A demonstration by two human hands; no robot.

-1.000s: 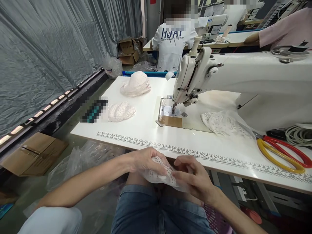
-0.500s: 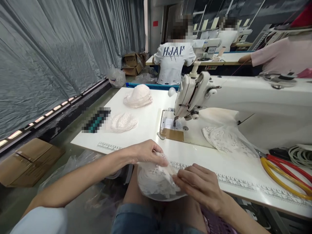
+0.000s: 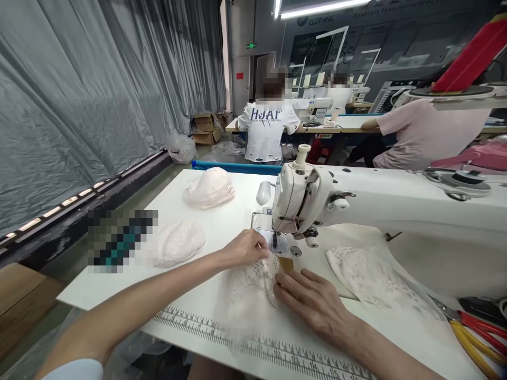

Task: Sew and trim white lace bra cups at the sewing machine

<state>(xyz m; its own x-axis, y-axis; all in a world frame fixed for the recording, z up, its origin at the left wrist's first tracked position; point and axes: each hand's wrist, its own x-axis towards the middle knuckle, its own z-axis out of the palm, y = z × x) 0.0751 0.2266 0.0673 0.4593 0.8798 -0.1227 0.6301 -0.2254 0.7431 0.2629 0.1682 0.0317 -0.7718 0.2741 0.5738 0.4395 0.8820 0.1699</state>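
A pale lace bra cup [image 3: 249, 295] lies between my hands on the sewing table, its lower part blurred. My left hand [image 3: 247, 248] pinches its upper edge just in front of the needle of the sewing machine [image 3: 295, 206]. My right hand [image 3: 311, 301] is closed on the lace edge at the right, fingertips partly hidden in the fabric. The presser foot [image 3: 275, 240] stands beyond my left fingertips. Whether the lace lies under it I cannot tell.
Two more pale cups [image 3: 209, 187] [image 3: 180, 241] lie at the table's left. White lace [image 3: 364, 274] sits under the machine arm. Scissors with red and yellow handles [image 3: 475, 338] lie at the right. A ruler strip [image 3: 237, 338] runs along the front edge. People sit at machines ahead.
Both hands have carried the lace cup from over my lap up onto the table, close to the needle. My view has tilted upward.
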